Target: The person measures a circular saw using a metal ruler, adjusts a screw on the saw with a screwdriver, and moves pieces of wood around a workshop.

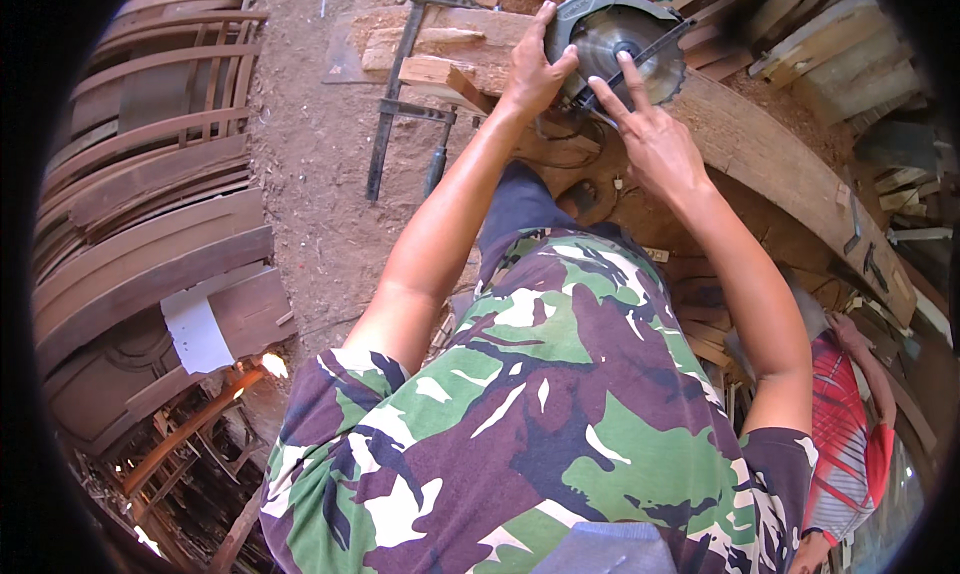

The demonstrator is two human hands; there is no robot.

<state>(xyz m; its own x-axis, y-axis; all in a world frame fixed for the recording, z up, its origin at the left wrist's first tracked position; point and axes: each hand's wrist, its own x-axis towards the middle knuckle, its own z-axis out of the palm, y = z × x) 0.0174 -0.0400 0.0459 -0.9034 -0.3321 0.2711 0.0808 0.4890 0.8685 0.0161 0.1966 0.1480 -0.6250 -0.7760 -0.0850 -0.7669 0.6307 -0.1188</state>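
Observation:
A circular saw (pixel 590 19) lies tilted at the far end of my reach, over a long wooden plank, its round toothed blade (pixel 655 66) facing up. My left hand (pixel 537 74) grips the saw's left edge, the thumb apart from the fingers. Over the blade's near side is my right hand (pixel 657 146), with two fingers stretched out. One fingertip is at the blade's centre bolt, the other by the saw's dark base edge. The remaining fingers of that hand are partly curled. The saw's handle and underside are hidden.
A bar clamp (pixel 393 109) sits left of my left hand, beside a wood block (pixel 440 77). The long plank (pixel 775 139) runs to the right, tools on its far end. Wooden frames (pixel 160 169) are stacked at left. Another person in red and grey (pixel 850 434) is at lower right.

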